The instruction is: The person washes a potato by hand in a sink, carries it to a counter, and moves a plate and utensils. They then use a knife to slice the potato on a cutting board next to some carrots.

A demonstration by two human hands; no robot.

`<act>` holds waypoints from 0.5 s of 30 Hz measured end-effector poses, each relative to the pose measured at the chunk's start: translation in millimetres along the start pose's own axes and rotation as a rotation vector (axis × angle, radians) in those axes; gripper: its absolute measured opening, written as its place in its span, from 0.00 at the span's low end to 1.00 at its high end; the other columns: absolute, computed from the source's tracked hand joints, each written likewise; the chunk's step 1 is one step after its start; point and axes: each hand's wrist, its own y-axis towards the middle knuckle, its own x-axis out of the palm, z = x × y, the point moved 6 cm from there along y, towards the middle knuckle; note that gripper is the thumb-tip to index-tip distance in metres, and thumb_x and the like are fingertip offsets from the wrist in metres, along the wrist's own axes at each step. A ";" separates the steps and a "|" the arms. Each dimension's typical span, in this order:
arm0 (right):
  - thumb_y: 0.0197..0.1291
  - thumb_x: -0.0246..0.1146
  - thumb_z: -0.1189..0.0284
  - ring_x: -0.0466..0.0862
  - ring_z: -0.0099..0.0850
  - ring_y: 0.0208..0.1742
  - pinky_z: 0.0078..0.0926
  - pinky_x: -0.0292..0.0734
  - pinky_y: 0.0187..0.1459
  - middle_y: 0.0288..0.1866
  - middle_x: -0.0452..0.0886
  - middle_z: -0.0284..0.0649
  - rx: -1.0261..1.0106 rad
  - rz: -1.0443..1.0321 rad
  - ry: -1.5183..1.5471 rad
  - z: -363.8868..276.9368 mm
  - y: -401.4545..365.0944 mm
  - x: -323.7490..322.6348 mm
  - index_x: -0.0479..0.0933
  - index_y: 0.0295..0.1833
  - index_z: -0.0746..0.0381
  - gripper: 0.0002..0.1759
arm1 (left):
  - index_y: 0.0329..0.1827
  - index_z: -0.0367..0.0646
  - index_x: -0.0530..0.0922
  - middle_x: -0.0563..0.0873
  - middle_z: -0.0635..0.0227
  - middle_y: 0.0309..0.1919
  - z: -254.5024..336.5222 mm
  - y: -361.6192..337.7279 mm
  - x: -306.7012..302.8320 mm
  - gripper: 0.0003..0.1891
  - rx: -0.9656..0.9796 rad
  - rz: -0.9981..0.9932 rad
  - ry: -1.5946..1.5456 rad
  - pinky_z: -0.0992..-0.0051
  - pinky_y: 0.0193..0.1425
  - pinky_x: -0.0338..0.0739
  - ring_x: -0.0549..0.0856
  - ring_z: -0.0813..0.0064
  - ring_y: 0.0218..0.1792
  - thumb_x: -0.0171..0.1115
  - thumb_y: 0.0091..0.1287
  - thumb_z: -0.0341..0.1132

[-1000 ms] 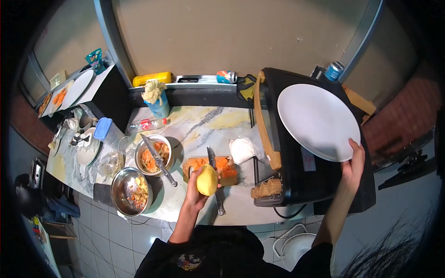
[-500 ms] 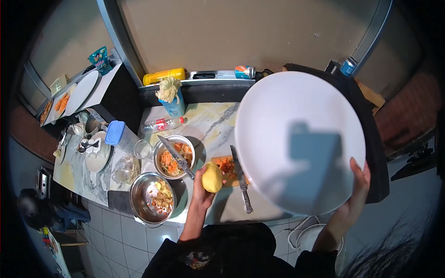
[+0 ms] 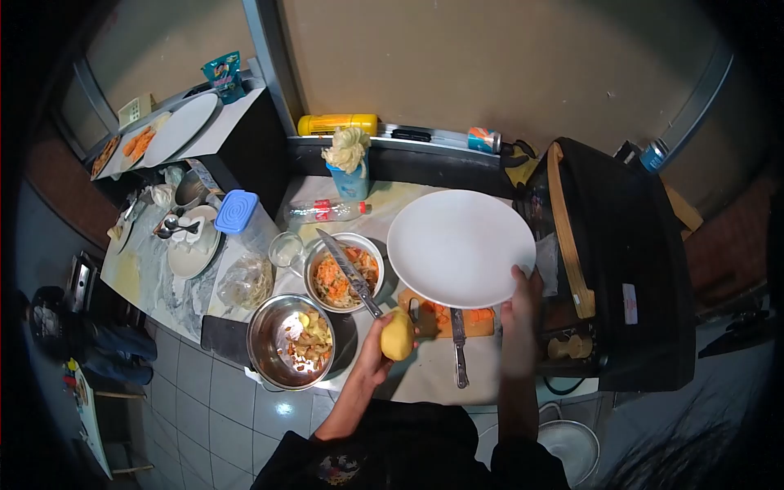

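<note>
Slippage likely: right hand point(image 3: 520, 300) pinching only the rim of wide plate point(image 3: 461, 247) above knife point(image 3: 459, 351) and cutting board point(image 3: 478, 325), left hand point(image 3: 374, 359) wrapped round potato point(image 3: 398, 335), unable to steady.

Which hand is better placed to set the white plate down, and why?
Likely right: the right hand grips the white plate at its rim above the cutting board; the left hand holds a potato.

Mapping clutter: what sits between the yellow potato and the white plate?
In the head view, the cutting board with orange chunks lies between potato and plate, partly under the plate's rim.
</note>
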 end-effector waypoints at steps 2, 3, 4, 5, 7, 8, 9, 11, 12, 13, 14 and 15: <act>0.57 0.54 0.80 0.76 0.34 0.53 0.31 0.72 0.53 0.52 0.75 0.42 -0.002 -0.075 0.040 23.1 28.9 10.9 0.66 0.58 0.67 0.21 | 0.55 0.39 0.67 0.78 0.59 0.44 -6.1 0.5 -4.6 0.22 -0.050 -0.064 0.112 0.66 0.43 0.79 0.80 0.66 0.43 0.48 0.66 0.46; 0.57 0.54 0.80 0.76 0.34 0.53 0.31 0.72 0.53 0.52 0.75 0.42 0.002 -0.088 0.038 35.0 42.1 14.5 0.66 0.58 0.67 0.21 | 0.55 0.39 0.67 0.78 0.59 0.44 -5.5 0.1 -6.3 0.22 -0.039 -0.058 0.107 0.66 0.43 0.79 0.80 0.66 0.43 0.48 0.66 0.46; 0.57 0.53 0.80 0.76 0.35 0.55 0.31 0.72 0.55 0.54 0.74 0.43 0.005 -0.095 0.024 44.7 53.7 19.9 0.66 0.58 0.67 0.21 | 0.55 0.39 0.67 0.77 0.59 0.44 -6.2 0.5 -5.7 0.22 -0.057 -0.081 0.130 0.66 0.44 0.79 0.80 0.66 0.44 0.48 0.66 0.46; 0.58 0.52 0.81 0.75 0.35 0.56 0.31 0.71 0.56 0.56 0.73 0.44 0.009 -0.102 0.009 54.4 64.6 23.9 0.66 0.59 0.67 0.21 | 0.56 0.38 0.66 0.77 0.59 0.45 -6.4 1.3 -5.1 0.22 -0.076 -0.105 0.154 0.66 0.45 0.79 0.80 0.66 0.44 0.48 0.66 0.46; 0.58 0.52 0.81 0.76 0.35 0.55 0.30 0.72 0.54 0.55 0.75 0.44 -0.014 -0.168 0.024 60.4 74.1 37.6 0.67 0.58 0.68 0.20 | 0.57 0.38 0.66 0.77 0.59 0.45 -4.6 3.0 -4.1 0.23 -0.081 -0.115 0.147 0.65 0.47 0.79 0.80 0.67 0.45 0.48 0.66 0.46; 0.59 0.52 0.81 0.77 0.34 0.54 0.30 0.73 0.53 0.54 0.75 0.44 0.016 -0.156 0.007 66.0 78.9 40.3 0.67 0.57 0.68 0.19 | 0.58 0.37 0.65 0.78 0.58 0.44 -6.1 3.5 -4.1 0.25 -0.087 -0.098 0.166 0.69 0.45 0.79 0.81 0.67 0.42 0.48 0.66 0.48; 0.59 0.53 0.81 0.77 0.34 0.53 0.29 0.73 0.52 0.53 0.76 0.44 0.045 -0.144 -0.011 70.6 83.7 44.8 0.68 0.57 0.68 0.18 | 0.59 0.37 0.64 0.80 0.56 0.42 -5.9 4.7 -4.6 0.27 -0.093 -0.080 0.185 0.73 0.43 0.80 0.83 0.67 0.39 0.48 0.66 0.49; 0.59 0.53 0.80 0.78 0.34 0.52 0.29 0.74 0.51 0.52 0.77 0.43 0.076 -0.162 -0.007 78.3 90.7 51.7 0.68 0.56 0.68 0.18 | 0.58 0.36 0.64 0.80 0.56 0.42 -5.3 4.9 -4.2 0.26 -0.116 -0.086 0.193 0.74 0.43 0.80 0.83 0.67 0.39 0.48 0.66 0.49; 0.59 0.53 0.80 0.78 0.34 0.51 0.28 0.74 0.50 0.51 0.77 0.43 0.102 -0.173 0.001 82.5 94.6 54.8 0.69 0.56 0.67 0.17 | 0.58 0.36 0.65 0.80 0.57 0.42 -5.5 5.4 -3.4 0.26 -0.142 -0.098 0.205 0.75 0.42 0.80 0.83 0.68 0.38 0.48 0.66 0.49; 0.59 0.53 0.80 0.78 0.34 0.51 0.28 0.74 0.50 0.51 0.77 0.43 0.105 -0.179 -0.004 86.0 98.8 56.6 0.69 0.56 0.67 0.17 | 0.58 0.36 0.65 0.80 0.57 0.42 -3.5 6.1 -4.7 0.26 -0.139 -0.094 0.199 0.75 0.42 0.80 0.83 0.68 0.38 0.48 0.66 0.49; 0.59 0.54 0.80 0.78 0.34 0.51 0.28 0.74 0.50 0.51 0.77 0.43 0.128 -0.186 -0.016 90.5 102.8 57.9 0.69 0.56 0.67 0.18 | 0.58 0.37 0.65 0.79 0.56 0.44 -3.5 6.1 -3.7 0.26 -0.174 -0.150 0.197 0.70 0.46 0.79 0.82 0.67 0.42 0.48 0.66 0.49; 0.59 0.54 0.79 0.78 0.34 0.51 0.28 0.74 0.50 0.51 0.77 0.43 0.150 -0.192 -0.027 92.8 106.3 60.3 0.69 0.56 0.66 0.18 | 0.59 0.38 0.66 0.78 0.55 0.46 -2.5 5.9 1.1 0.25 -0.211 -0.207 0.197 0.66 0.50 0.78 0.80 0.65 0.46 0.48 0.67 0.48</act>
